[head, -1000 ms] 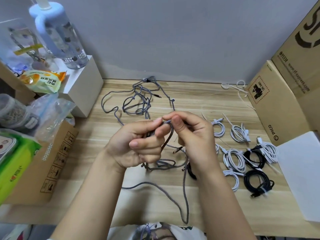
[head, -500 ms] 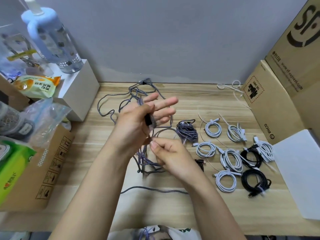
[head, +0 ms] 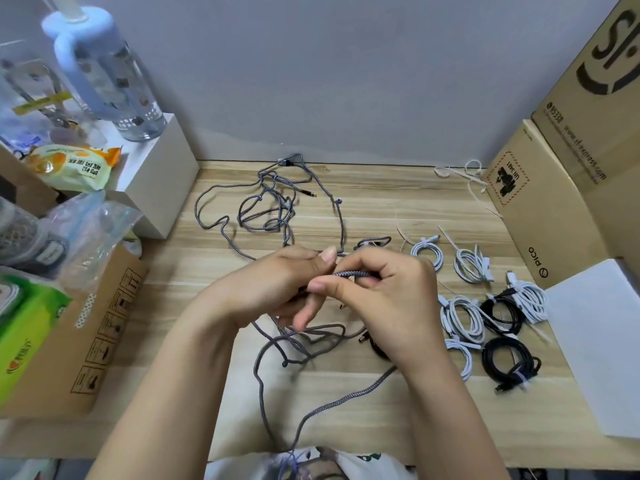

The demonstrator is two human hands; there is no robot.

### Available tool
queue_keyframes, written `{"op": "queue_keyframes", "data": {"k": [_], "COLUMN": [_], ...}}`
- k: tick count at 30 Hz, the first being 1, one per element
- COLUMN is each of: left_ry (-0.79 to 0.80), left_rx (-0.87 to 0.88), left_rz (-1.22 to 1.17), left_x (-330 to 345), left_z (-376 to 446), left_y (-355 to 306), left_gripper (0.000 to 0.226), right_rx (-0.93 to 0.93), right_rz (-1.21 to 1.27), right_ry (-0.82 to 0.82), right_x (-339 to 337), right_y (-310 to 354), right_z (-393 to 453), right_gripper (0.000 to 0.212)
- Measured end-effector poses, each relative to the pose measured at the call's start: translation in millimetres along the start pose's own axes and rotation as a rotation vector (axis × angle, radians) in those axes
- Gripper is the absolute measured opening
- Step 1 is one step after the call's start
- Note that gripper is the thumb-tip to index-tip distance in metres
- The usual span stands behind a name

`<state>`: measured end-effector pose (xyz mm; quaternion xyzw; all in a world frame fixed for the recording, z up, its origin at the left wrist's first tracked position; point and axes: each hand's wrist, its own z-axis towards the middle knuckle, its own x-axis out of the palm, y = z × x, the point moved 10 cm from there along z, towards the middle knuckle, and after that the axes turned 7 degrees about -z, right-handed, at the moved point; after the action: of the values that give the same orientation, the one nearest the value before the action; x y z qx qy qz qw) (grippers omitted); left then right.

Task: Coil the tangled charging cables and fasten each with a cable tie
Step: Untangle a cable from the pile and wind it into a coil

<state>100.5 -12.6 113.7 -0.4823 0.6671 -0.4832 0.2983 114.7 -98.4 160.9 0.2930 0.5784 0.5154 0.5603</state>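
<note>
Both hands are mid-table. The left hand (head: 277, 289) and right hand (head: 381, 299) are each pinched on the grey braided cable (head: 349, 273), a short doubled stretch spanning the fingertips; slack trails below the fingers toward the person. Beyond the fingers lies the tangled grey heap (head: 270, 209), uncoiled. Right of the fingers sit finished bundles: white coils (head: 464, 317) and black coils (head: 509, 362), tied. Loose cable ties (head: 464, 174) lie far right. Judgement: well over half done; grey cables remain.

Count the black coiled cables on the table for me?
2 black coiled cables clearly show: one among the white coils at the right, one nearer the table's front edge. Another dark coil may hide under the right hand.
</note>
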Motion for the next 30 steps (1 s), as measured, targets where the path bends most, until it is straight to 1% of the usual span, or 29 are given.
{"op": "queue_keyframes", "data": {"k": [2,4,6,8,9,10,11,12,14,16,18,20,21,22,23,24,26,27,30], "left_ry": [0.142,0.345,0.545,0.769,0.845,0.864,0.827,0.744,0.519,0.382,0.237,-0.022,-0.17,-0.251,-0.293,-0.346,-0.406,-0.405,-0.367], "left_rx": [-0.022,-0.06,-0.041,0.034,0.087,0.133,0.165,0.212,0.3,0.324,0.351,0.415,0.452,0.51,0.562,0.575,0.548,0.519,0.445], "left_rz": [-0.079,-0.254,-0.484,-0.704,-0.818,-0.938,-1.044,-1.113,-1.184,-1.275,-1.287,-1.161,-1.058,-0.991,-0.905,-0.836,-0.699,-0.61,-0.275], "left_x": [10,24,35,45,48,46,43,35,16,0,-11,-27,-35,-43,-49,-52,-56,-53,-40], "left_z": [1,-5,-16,-31,-37,-40,-40,-36,-28,-22,-18,-10,-9,-10,-13,-14,-12,-10,-4], "left_y": [5,8,-1,-18,-29,-41,-50,-58,-66,-65,-64,-59,-55,-52,-53,-51,-46,-45,-38], "left_gripper": [0.073,0.074,0.059,0.039,0.031,0.026,0.024,0.023,0.023,0.027,0.036,0.042,0.043,0.043,0.039,0.033,0.026,0.026,0.034], "right_rx": [0.021,0.013,-0.014,-0.051,-0.069,-0.071,-0.041,0.033,0.275,0.46,0.531,0.552,0.559,0.561,0.56,0.553,0.511,0.466,0.279], "right_rz": [0.058,0.136,0.177,0.174,0.164,0.162,0.201,0.297,0.588,0.776,0.858,0.873,0.848,0.807,0.756,0.703,0.557,0.447,0.056], "right_ry": [-0.029,-0.026,-0.055,-0.075,-0.073,-0.056,-0.014,0.046,0.197,0.367,0.509,0.598,0.625,0.641,0.642,0.626,0.554,0.511,0.387], "right_x": [-2,0,-1,1,4,8,15,23,46,68,84,93,94,95,93,90,79,73,55], "right_y": [-7,-10,-10,-7,-4,-1,-3,-7,-20,-24,-21,-19,-20,-21,-23,-25,-30,-31,-27], "right_z": [1,2,3,3,3,3,3,4,-1,-14,-28,-36,-39,-41,-42,-41,-34,-30,-17], "right_gripper": [0.022,0.017,0.011,0.011,0.016,0.024,0.033,0.038,0.034,0.026,0.023,0.024,0.024,0.024,0.024,0.025,0.028,0.03,0.032]}}
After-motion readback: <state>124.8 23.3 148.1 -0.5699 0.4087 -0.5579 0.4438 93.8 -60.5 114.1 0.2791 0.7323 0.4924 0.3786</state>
